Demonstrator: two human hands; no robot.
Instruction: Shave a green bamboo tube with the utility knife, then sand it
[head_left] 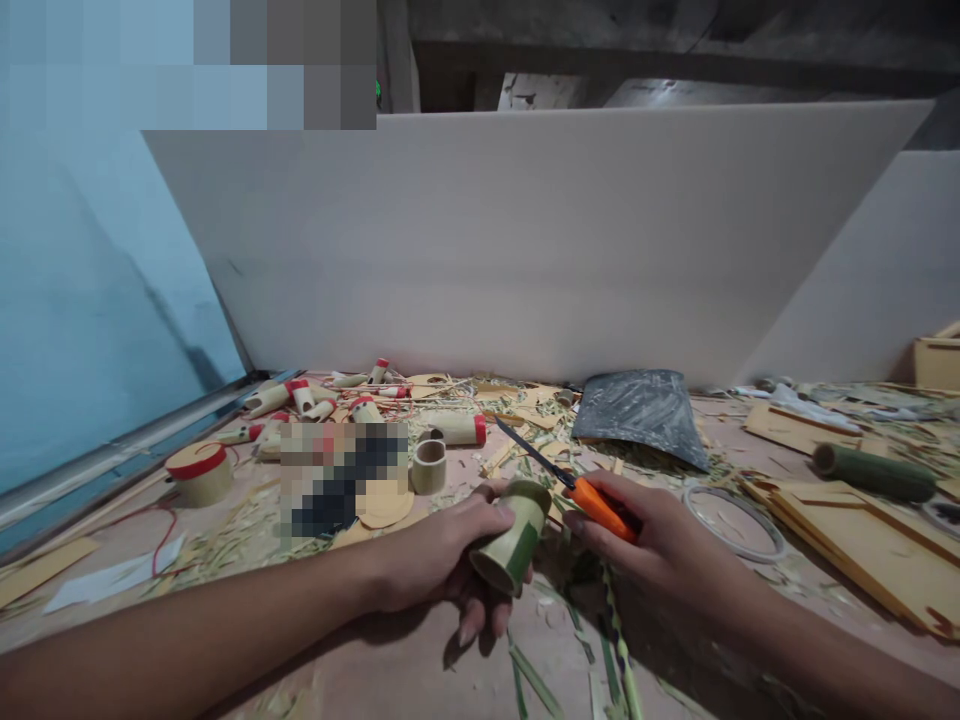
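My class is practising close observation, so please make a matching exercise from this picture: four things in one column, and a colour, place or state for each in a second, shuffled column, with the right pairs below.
Column one
1. Knife
2. Bamboo tube with green patches
3. Curved sheet
4. Short, wide tub

Column two
A. Dark grey, lying beyond the right hand
B. Red at its rim, at the left of the picture
C. Orange-handled, with its blade bare
D. Held in the left hand

Right pairs: 1-C, 2-D, 3-A, 4-B
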